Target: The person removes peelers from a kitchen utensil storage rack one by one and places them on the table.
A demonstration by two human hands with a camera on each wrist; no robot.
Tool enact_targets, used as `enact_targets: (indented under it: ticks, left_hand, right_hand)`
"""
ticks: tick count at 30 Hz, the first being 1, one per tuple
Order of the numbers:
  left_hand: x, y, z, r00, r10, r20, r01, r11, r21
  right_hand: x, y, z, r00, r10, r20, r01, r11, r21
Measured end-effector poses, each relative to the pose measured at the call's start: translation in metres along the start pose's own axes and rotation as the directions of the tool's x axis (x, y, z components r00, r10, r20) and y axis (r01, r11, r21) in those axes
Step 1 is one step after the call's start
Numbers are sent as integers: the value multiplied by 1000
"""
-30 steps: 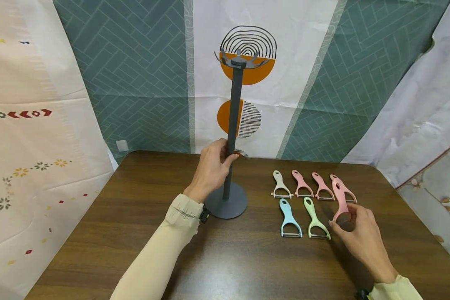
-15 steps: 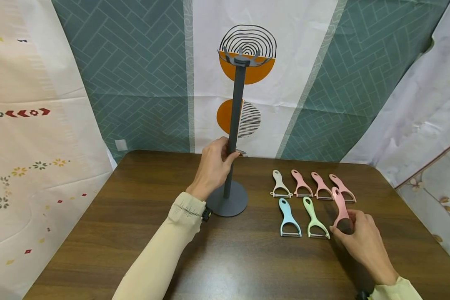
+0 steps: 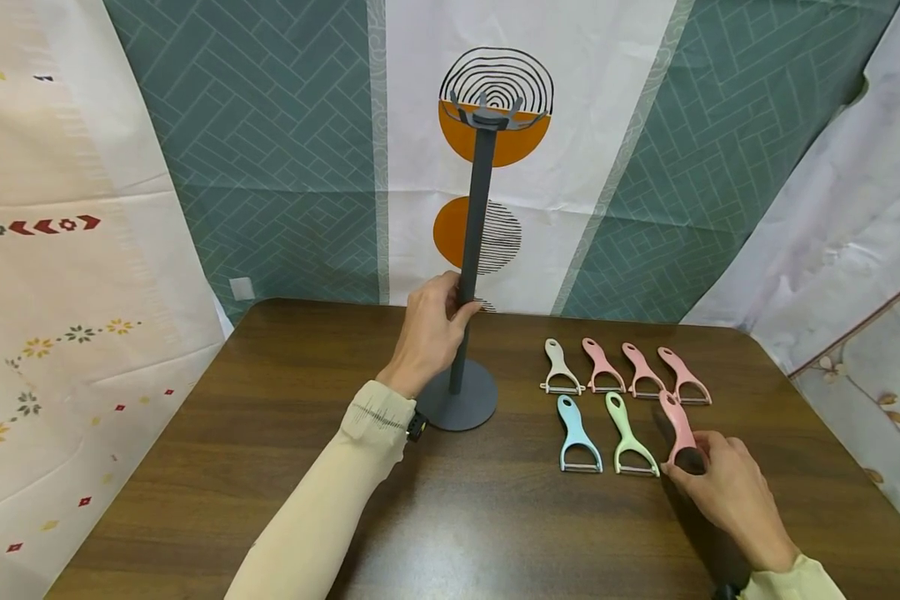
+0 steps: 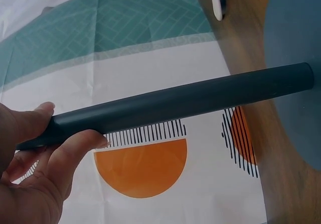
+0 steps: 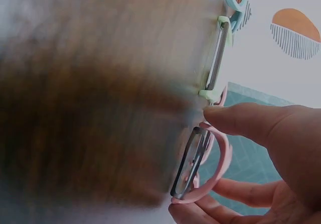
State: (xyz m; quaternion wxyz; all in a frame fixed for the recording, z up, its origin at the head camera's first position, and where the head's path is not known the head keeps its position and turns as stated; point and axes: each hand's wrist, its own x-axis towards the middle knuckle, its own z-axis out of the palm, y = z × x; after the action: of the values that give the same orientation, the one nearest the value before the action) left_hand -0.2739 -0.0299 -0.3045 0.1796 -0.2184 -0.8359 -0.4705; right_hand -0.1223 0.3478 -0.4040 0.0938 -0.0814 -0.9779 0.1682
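My left hand (image 3: 429, 333) grips the dark grey post of an upright stand (image 3: 477, 208), which has a ring of upturned hooks on top and a round base (image 3: 461, 408). In the left wrist view, thumb and fingers wrap the post (image 4: 170, 103). At the right, my right hand (image 3: 727, 492) pinches a pink peeler (image 3: 677, 425) by its blade end, handle pointing away from me. The right wrist view shows thumb and fingertips at the two sides of that peeler's head (image 5: 223, 158), close over the table.
Beside the held peeler lie a green peeler (image 3: 626, 433) and a blue peeler (image 3: 576, 433). Behind them is a row with a white peeler (image 3: 558, 367) and several pink peelers (image 3: 602, 367). Patterned curtains hang behind the wooden table (image 3: 270, 400).
My right hand has lowered the pink peeler toward the table, its handle coming down and nearer, off the back row. The stand's top has shifted slightly right and turned in my left hand.
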Motion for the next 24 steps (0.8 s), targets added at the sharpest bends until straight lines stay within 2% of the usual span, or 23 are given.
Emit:
enact_targets:
  ticks: [6,18,24]
  left_hand:
    - [1,0,0,1000,-4,3,4,1000,-3]
    - [0,-1,4,1000,-8,15,8,1000,-20]
    - [-3,-1,4,999,-33,-7,32,999,-39]
  right_hand:
    - [1,1,-1,1000,-17,25,18,1000,-20]
    - [7,1,-7,990,14,139,-5,998,-70]
    - [7,2,-6,992,-8,128,16,998,-62]
